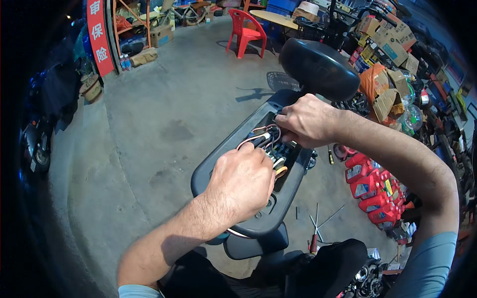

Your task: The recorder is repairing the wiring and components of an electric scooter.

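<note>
Thin wires poke up from an open slot in a long black body. Call the wires the middle of a clock. The left hand is at 7 o'clock, fingers curled down at the wires. The right hand is at 2 o'clock, bent over the slot. Fingertips are hidden, so I cannot tell what either hand grips. A black seat sits at 1 o'clock, red jugs near 4.

bright centre | crisp shadows on floor | dim left side | bent edges, black corners
</note>
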`<state>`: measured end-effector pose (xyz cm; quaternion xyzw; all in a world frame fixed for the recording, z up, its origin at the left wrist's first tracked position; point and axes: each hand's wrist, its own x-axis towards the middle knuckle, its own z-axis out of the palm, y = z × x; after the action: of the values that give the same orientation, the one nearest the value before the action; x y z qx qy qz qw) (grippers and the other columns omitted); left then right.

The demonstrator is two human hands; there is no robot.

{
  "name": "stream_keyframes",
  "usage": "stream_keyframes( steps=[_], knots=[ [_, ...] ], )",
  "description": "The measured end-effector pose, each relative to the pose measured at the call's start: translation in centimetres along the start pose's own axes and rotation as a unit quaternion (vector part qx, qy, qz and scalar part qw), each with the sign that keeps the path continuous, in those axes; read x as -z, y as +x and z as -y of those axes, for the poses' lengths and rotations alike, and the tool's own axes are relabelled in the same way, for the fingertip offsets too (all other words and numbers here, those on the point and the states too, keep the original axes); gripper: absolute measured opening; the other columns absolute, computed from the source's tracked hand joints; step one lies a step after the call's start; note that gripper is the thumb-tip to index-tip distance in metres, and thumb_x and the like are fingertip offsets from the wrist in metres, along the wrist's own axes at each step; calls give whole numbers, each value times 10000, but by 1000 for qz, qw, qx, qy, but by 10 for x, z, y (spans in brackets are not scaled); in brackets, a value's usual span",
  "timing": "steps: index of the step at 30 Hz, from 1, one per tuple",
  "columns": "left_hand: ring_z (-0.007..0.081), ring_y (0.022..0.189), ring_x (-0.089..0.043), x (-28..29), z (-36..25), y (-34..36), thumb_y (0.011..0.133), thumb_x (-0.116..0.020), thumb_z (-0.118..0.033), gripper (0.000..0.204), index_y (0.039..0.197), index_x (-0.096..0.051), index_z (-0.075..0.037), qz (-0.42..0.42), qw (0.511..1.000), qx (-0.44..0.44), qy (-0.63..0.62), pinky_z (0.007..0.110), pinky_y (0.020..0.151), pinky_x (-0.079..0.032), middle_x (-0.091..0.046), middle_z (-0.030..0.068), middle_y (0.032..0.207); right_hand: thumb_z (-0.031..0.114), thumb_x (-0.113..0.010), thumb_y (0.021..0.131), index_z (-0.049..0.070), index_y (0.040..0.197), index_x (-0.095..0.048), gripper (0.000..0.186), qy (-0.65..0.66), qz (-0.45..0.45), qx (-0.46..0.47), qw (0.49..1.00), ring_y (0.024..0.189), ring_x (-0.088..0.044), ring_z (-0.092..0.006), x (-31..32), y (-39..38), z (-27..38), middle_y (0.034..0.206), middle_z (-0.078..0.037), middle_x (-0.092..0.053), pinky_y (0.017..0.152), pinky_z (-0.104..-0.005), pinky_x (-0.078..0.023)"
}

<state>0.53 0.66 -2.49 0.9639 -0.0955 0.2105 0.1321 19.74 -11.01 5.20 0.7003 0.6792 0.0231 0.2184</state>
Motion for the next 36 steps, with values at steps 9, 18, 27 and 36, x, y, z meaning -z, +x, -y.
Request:
stream_keyframes(
  steps=[9,18,27,36],
  knots=[
    [270,914,-639,-2,0,2,861,-651,-155,178,910,-686,13,13,1000,-9,-9,398,801,-544,-663,130,869,329,-692,873,4,859,-688,326,43,64,-121,990,780,-710,-347,12,4,10,724,-166,-686,738,-454,-564],
    [273,930,-645,0,-1,0,872,-640,-150,178,904,-685,18,20,1000,-11,5,397,810,-548,-671,136,874,339,-688,860,-6,824,-698,347,54,46,-120,990,791,-703,-370,8,4,9,725,-194,-683,748,-466,-563],
    [280,930,-646,-1,1,3,870,-611,-149,162,876,-687,-6,-3,1000,-5,-3,409,822,-547,-669,130,880,369,-654,856,-7,847,-692,378,125,31,-194,972,817,-681,-410,0,7,3,774,-231,-679,745,-493,-540],
    [263,962,-637,1,-2,5,911,-602,-188,189,970,-716,-48,-4,1000,19,6,411,842,-544,-660,97,909,354,-632,914,22,929,-666,334,186,-115,-260,940,812,-678,-368,-12,-55,2,801,-177,-687,731,-471,-516]
  ],
)
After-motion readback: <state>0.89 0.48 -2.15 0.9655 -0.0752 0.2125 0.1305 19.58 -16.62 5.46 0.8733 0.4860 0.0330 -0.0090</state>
